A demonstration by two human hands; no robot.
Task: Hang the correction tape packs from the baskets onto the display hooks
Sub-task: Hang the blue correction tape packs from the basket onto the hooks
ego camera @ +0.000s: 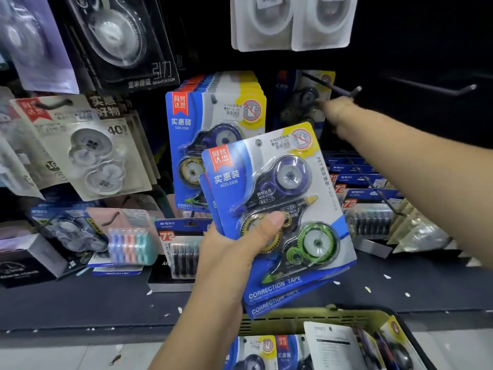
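My left hand (237,244) grips a small stack of blue correction tape packs (282,209), thumb across the front pack. My right hand (337,110) reaches far back along a display hook (333,85), where one correction tape pack (306,102) hangs in shadow; whether the fingers touch it is hidden by blur. A full row of the same packs (213,121) hangs on the hook to the left. More packs lie in the olive basket (293,320) at the bottom.
A bare hook (437,88) sticks out at the right. Other stationery cards hang at left and above. Boxed goods stand on the dark shelf (106,303) below, and a low hook (378,193) juts out under my right forearm.
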